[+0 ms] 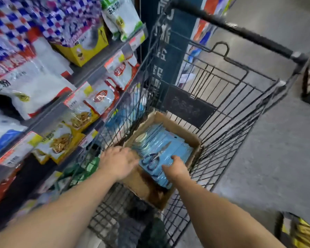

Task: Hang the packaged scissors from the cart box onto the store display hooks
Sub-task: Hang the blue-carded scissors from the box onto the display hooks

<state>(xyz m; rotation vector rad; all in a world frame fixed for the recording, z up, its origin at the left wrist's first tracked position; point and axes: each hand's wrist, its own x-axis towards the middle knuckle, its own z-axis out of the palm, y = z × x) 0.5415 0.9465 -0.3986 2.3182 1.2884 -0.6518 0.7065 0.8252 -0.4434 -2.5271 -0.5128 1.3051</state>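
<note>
Scissors pack point(161, 154) lies between both hands, seemingly touching.

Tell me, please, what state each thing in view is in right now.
Box: open, in the cart.
Scissors packs: stacked in the box.
Left hand: on the packs' left edge.
Right hand: fingers on the top pack.
Cart: beside the shelves.

Blurred throughout; little legible. White Chinese characters down the dark blue pillar point(161, 51) at twelve o'clock, too smeared to read. Two black characters, unreadable, on a white bag point(25, 90) at nine o'clock. Green characters on a white-green pouch point(122, 17) at eleven o'clock, likewise indistinct.
</note>
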